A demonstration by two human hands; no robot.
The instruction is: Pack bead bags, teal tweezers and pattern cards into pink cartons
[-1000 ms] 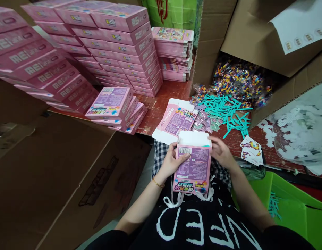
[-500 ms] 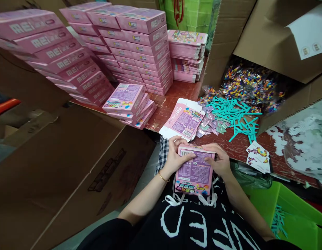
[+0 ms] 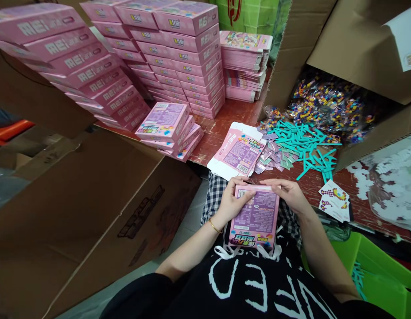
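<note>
A pink and purple cardboard box (image 3: 255, 217) rests in my lap, its printed back facing up. My left hand (image 3: 235, 199) grips its left upper side, thumb lying across the printed face. At the upper right corner my right hand (image 3: 288, 192) holds the same box, thumb on the top edge and fingers behind it. What is inside the box is hidden. Just beyond my hands, flat unfolded cartons (image 3: 238, 150) with white flaps lie at the table's edge.
Stacked pink boxes (image 3: 192, 57) stand at the back left, a small pile (image 3: 165, 124) nearer. Turquoise plastic pieces (image 3: 305, 141), small sachets (image 3: 275, 153) and printed cards (image 3: 335, 199) lie on the red table (image 3: 212, 133). A green bin (image 3: 385, 270) stands lower right.
My right hand has shifted from the box's right face up to its top edge, the fingers now straighter. The top flap lies flatter. The whole view has shifted slightly.
</note>
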